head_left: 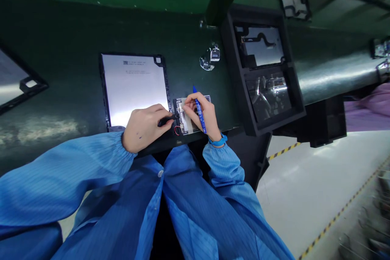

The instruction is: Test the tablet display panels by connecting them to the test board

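My left hand (148,126) is closed, thumb and forefinger pinching a dark flat cable (166,120) at the left edge of a small circuit board (185,126). A short red wire (176,130) curls at that board's lower left corner. My right hand (204,113) is closed with a blue pen (199,111) lodged in its fingers, the pen's pointed end upward. Its thumb and forefinger tips meet over the board, and what lies between them is too small to make out. Left of the board lies a silvery display panel (135,89) with a black frame, partly covered by my left hand.
A metal tally counter (211,57) stands beyond the board. To the right sits a black two-compartment tray (236,77) holding a panel (265,44) and clear plastic pieces (268,93). Another panel (14,75) lies far left. The green bench's front edge runs close under my wrists.
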Tool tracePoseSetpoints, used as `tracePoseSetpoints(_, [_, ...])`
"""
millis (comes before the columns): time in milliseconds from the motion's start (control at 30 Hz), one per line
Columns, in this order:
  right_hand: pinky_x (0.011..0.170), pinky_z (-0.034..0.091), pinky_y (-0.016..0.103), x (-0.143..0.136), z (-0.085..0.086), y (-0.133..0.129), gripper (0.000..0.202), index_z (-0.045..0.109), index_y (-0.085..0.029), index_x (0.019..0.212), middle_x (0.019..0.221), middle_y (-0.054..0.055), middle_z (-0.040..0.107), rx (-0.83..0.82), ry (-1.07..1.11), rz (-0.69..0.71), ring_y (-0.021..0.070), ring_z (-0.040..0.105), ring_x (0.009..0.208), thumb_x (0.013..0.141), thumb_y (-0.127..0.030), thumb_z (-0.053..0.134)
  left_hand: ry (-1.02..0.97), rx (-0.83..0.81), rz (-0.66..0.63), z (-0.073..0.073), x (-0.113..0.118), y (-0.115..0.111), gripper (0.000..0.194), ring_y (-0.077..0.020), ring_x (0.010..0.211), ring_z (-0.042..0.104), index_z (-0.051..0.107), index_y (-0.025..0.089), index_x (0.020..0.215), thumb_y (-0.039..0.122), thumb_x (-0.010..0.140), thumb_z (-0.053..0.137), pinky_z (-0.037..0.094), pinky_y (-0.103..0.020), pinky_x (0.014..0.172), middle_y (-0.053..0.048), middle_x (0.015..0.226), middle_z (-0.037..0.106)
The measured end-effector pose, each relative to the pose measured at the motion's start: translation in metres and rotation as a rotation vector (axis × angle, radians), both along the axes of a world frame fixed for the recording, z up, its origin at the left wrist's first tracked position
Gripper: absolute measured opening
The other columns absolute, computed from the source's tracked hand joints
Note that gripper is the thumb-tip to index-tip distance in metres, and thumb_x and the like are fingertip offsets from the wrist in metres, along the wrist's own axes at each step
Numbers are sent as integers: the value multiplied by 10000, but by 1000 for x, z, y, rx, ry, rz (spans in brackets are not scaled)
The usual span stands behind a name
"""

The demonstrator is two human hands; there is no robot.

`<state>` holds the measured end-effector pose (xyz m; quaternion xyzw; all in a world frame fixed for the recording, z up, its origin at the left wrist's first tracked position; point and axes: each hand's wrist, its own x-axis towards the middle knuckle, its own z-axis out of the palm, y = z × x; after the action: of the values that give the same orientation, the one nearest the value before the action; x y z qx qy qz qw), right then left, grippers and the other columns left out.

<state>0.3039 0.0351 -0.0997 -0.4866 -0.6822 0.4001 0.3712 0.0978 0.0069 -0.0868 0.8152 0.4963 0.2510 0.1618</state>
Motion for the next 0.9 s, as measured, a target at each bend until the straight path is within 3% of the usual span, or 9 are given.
tracePoseSetpoints(167, [727, 498, 254, 6, 1, 3, 149, 602, -213, 982, 822, -34, 602, -6, -30, 94, 99, 568, 713, 856, -208, 680, 63, -35, 31, 3, 1, 0, 181, -159, 650, 672, 777, 187, 888, 277, 915, 622, 417, -288, 528, -19, 873, 771])
tracePoseSetpoints(400, [769, 486, 283, 3, 3, 4, 195, 612, -224, 1010, 839, -26, 596, 7, -160, 155, 128, 562, 773, 863, -309, 710, 58, -89, 43, 0, 6, 3, 194, -170, 668, 680, 768, 196, 873, 286, 909, 600, 421, -295, 540, -35, 861, 770])
tracePoseSetpoints(500, [746, 482, 276, -4, 1, 1, 217, 615, -223, 1012, 835, -25, 593, 28, -149, 51, 128, 568, 757, 870, -359, 707, 30, -143, 38, 8, 5, 5, 190, -202, 735, 708, 763, 195, 875, 293, 909, 604, 468, -313, 575, -47, 894, 775])
tracePoseSetpoints(567, [689, 491, 262, -7, 1, -2, 195, 603, -229, 1046, 823, -23, 600, 13, -39, -129, 116, 574, 695, 948, -397, 598, -87, -203, 53, 21, -6, 4, 186, -240, 906, 725, 765, 208, 981, 325, 883, 657, 554, -344, 748, -58, 1036, 777])
tracePoseSetpoints(633, [694, 525, 272, -6, 4, -5, 240, 608, -242, 1082, 821, -14, 634, 14, 24, -211, 120, 612, 683, 1023, -405, 443, -315, -320, 154, 38, -28, -1, 351, -274, 1114, 685, 736, 236, 1146, 364, 819, 741, 539, -399, 994, -54, 1239, 731])
tracePoseSetpoints(667, [762, 553, 299, -4, 8, -7, 264, 618, -251, 1122, 885, 4, 678, 27, -1, -145, 140, 660, 761, 1029, -414, 432, -449, -396, 245, 46, -42, -6, 451, -283, 1198, 648, 709, 250, 1219, 376, 790, 771, 496, -422, 1085, -46, 1322, 693])
tracePoseSetpoints(733, [1014, 529, 418, -3, 15, -9, 387, 591, -268, 1287, 1197, 66, 708, 73, -135, 143, 227, 681, 1110, 956, -468, 593, -668, -569, 477, 58, -72, -17, 576, -289, 1296, 589, 655, 283, 1318, 374, 768, 800, 428, -455, 1171, -24, 1395, 650])
tracePoseSetpoints(833, [1260, 244, 570, -4, 22, -10, 951, 329, -261, 1554, 1585, 132, 440, 129, -367, 463, 321, 375, 1501, 772, -512, 808, -781, -839, 729, 63, -109, -32, 575, -306, 1317, 575, 668, 348, 1295, 394, 744, 828, 341, -522, 1223, -5, 1366, 672])
tracePoseSetpoints(900, [1284, 147, 591, -7, 20, -10, 1051, 219, -252, 1598, 1623, 146, 375, 134, -439, 509, 312, 315, 1535, 769, -537, 800, -792, -1001, 797, 62, -120, -33, 533, -345, 1284, 598, 727, 333, 1194, 429, 683, 845, 320, -564, 1225, -28, 1302, 710])
